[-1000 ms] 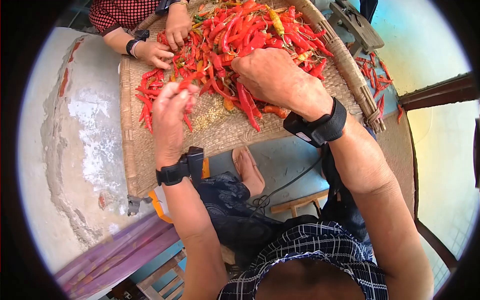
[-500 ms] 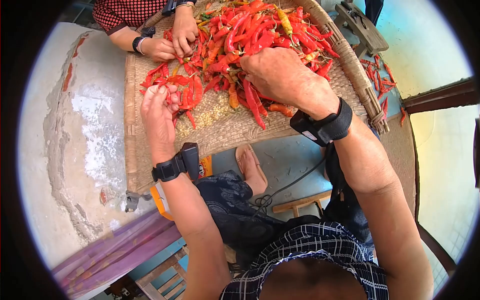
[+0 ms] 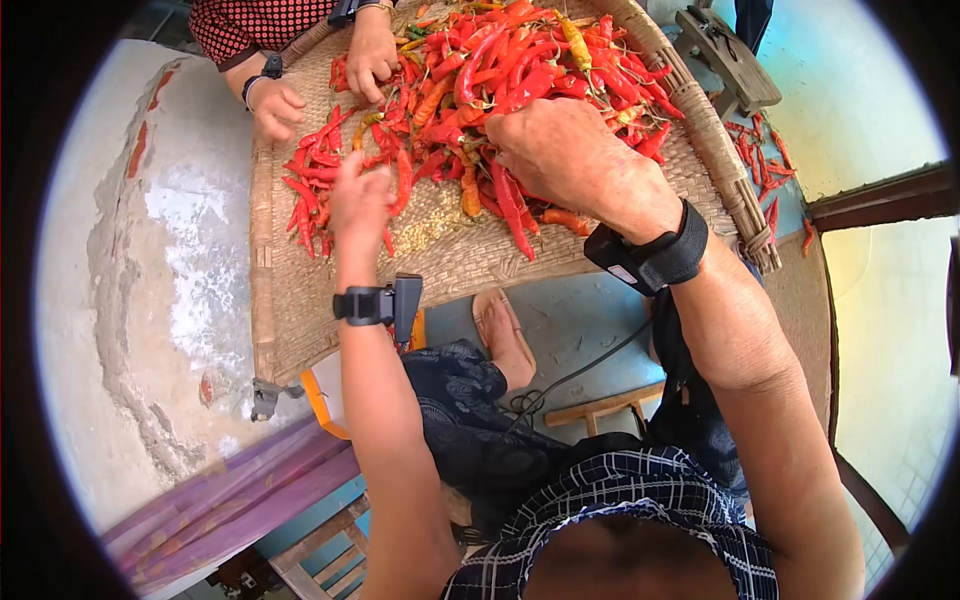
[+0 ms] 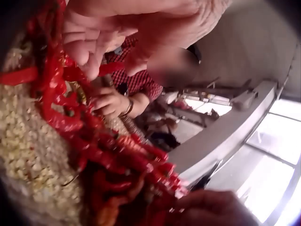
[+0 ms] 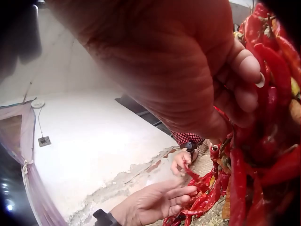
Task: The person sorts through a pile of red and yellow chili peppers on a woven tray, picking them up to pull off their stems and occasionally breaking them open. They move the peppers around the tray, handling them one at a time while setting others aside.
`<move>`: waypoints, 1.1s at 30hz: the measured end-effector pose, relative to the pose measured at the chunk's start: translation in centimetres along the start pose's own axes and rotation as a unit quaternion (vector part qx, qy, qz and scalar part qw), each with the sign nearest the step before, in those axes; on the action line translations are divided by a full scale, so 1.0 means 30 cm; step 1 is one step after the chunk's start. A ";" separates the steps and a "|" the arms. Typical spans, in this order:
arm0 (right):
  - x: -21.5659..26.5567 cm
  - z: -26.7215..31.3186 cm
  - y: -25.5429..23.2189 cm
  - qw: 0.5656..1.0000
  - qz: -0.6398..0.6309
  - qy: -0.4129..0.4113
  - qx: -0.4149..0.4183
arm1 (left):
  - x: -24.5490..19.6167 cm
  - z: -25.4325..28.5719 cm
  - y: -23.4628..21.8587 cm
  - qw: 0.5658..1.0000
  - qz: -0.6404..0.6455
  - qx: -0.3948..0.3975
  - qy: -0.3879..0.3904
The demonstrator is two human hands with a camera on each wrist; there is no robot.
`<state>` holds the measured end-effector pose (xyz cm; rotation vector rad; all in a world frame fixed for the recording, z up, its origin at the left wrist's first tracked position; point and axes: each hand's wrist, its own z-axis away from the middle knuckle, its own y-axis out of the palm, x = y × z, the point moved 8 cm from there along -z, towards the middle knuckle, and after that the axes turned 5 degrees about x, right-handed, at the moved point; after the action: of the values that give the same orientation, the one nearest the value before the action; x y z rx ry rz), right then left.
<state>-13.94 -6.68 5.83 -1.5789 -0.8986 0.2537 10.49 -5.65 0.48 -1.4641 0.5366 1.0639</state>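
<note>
A big heap of red chili peppers (image 3: 500, 70), with a few yellow and orange ones, covers a woven mat tray (image 3: 275, 325). My left hand (image 3: 361, 205), blurred in the head view, hovers over the heap's left edge near a small group of red chilies (image 3: 312, 190). In the right wrist view that left hand (image 5: 153, 202) has its fingers extended, palm showing. My right hand (image 3: 575, 155) lies against the front of the heap, fingers curled in among the chilies (image 5: 277, 80); I cannot tell whether it grips one. Pale seeds (image 3: 425, 228) are scattered between the hands.
Across the tray, another person's hand (image 3: 372, 60) rests at the heap; their other hand (image 3: 275, 108) is by the left rim. A thick rolled rim (image 3: 700, 120) bounds the right side. Beyond it stand a wooden bench (image 3: 725, 55) and fallen chilies (image 3: 765, 165). A wall (image 3: 180, 220) runs along the left.
My left hand held a red chili, moved left to the small group, let go and swung back right. My right hand stayed at the heap. The other person's one hand moved left.
</note>
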 end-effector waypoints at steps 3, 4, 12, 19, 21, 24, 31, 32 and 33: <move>0.013 0.002 -0.001 1.000 0.005 -0.005 0.009 | -0.035 -0.010 0.089 0.877 -0.452 -0.014 0.165; 0.015 0.003 -0.003 1.000 0.000 -0.006 0.011 | -0.026 -0.011 0.084 0.877 -0.451 -0.014 0.164; 0.016 0.009 -0.009 1.000 -0.012 -0.011 0.007 | 0.090 -0.063 -0.142 0.838 -0.546 -0.003 -0.008; 0.018 0.001 -0.001 1.000 0.001 -0.002 0.022 | 0.015 0.049 -0.304 0.851 -0.500 -0.134 -0.093; 0.021 -0.003 0.000 1.000 0.000 -0.002 0.027 | -0.106 0.085 -0.249 0.848 -0.474 -0.229 0.057; 0.019 -0.004 0.011 1.000 0.009 -0.010 0.022 | -0.121 0.026 -0.061 0.970 -0.204 -0.011 0.132; 0.026 -0.004 0.023 0.999 0.032 -0.017 0.019 | -0.221 0.064 0.203 0.908 -0.279 0.092 0.299; 0.027 -0.002 0.021 0.999 0.030 -0.026 0.009 | -0.224 0.061 0.197 0.908 -0.278 0.092 0.299; 0.026 -0.002 0.020 0.999 0.029 -0.025 0.010 | -0.234 0.059 0.167 0.926 -0.231 0.078 0.290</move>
<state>-13.14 -6.18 5.55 -1.5883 -0.8866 0.3437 2.47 -6.75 3.95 -1.6511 0.6272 0.1997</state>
